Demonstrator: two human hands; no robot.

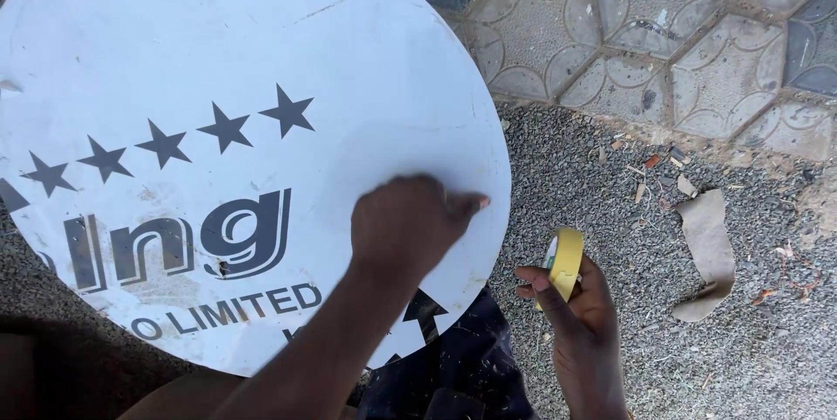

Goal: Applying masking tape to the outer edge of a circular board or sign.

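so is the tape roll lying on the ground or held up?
Held up. The yellow tape roll stands on edge, off the gravel, pinched in the right hand. The left hand presses on the white round sign.

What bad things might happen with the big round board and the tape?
The left hand presses only near the edge of the white round board, so the board might tip or slide. The right hand holds the yellow tape roll over gravel; if dropped, grit might stick to it.

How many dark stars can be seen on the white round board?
6. Five stand in a rising row. One sits by the lower edge, half hidden; more may be covered.
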